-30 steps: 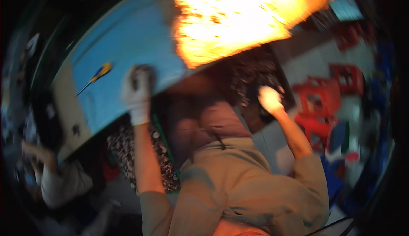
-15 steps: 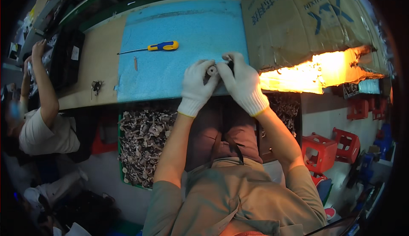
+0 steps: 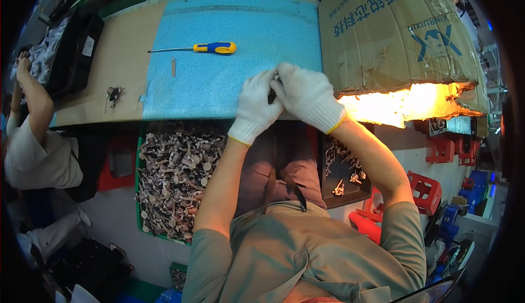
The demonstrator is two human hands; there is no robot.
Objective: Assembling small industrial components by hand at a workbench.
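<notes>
My left hand [image 3: 256,99] and my right hand [image 3: 307,92], both in white knit gloves, meet over the near part of a blue foam mat [image 3: 219,21]. The left fingers are closed around a small part, mostly hidden by the gloves; half a second ago it showed as a pale round piece with a centre hole. My right hand is curled over it, thumb and fingers pressed in; what it grips itself is hidden. A yellow-and-blue screwdriver [image 3: 215,48] lies on the mat beyond my left hand, apart from both hands. Near it lies a thin brownish strip [image 3: 173,67].
A large cardboard box [image 3: 377,40] with a torn, brightly lit opening stands right of the mat. A small dark part [image 3: 113,95] lies at left. Below the table edge are a bin of small parts [image 3: 178,180] and a dark tray [image 3: 350,191]. Another person's arm [image 3: 35,92] works at far left.
My right hand has turned and closed over the small round piece, hiding its face. The view has shifted slightly. The screwdriver has stayed in place on the mat.
</notes>
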